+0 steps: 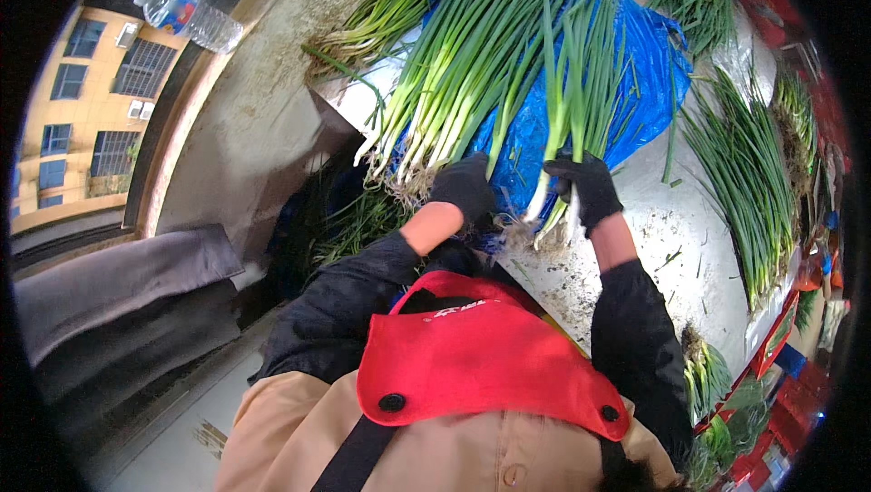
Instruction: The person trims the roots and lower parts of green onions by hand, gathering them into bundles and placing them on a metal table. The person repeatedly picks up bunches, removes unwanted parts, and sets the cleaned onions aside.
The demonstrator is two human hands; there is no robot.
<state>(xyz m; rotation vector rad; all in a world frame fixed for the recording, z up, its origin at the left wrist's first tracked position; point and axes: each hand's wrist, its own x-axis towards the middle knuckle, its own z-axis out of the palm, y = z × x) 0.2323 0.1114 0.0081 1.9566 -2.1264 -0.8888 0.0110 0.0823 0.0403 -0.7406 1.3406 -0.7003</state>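
My right hand (586,185), in a black glove, is closed around several green onions (556,104), gripping them low on their white stems with the roots hanging below. My left hand (465,187), also gloved in black, is by the lower end of another green onion (501,128); its fingers are mostly hidden, so its hold cannot be told. Beside and above my left hand, a large pile of green onions (442,83) lies with leaves pointing away and roots towards me. A blue plastic sheet (656,83) is spread beneath the onions.
The metal table (653,220) bears dirt and leaf scraps. More green onions lie in a bunch at the right (748,185), a smaller bunch at the lower right (706,373) and a pile at the upper left (388,15). A plastic bottle (194,19) is near the window at left.
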